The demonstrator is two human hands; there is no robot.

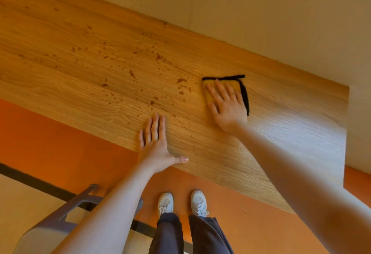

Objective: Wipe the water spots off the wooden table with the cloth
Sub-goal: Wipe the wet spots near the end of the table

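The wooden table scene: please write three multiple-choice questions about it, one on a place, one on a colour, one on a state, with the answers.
1. Where do most water spots lie from the cloth?
A. left
B. right
C. underneath

2. What colour is the cloth's edging?
A. white
B. black
C. red

3. How is the left hand?
A. clenched
B. gripping the cloth
C. flat on the table

Answers: A, the spots spread left of it; B, a black border shows; C, straight fingers rest on the wood while the right hand presses the cloth.

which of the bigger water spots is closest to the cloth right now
The elongated dark water spot on the wooden table, just left of the yellow black-edged cloth under the right hand. The other large blotches sit farther left.
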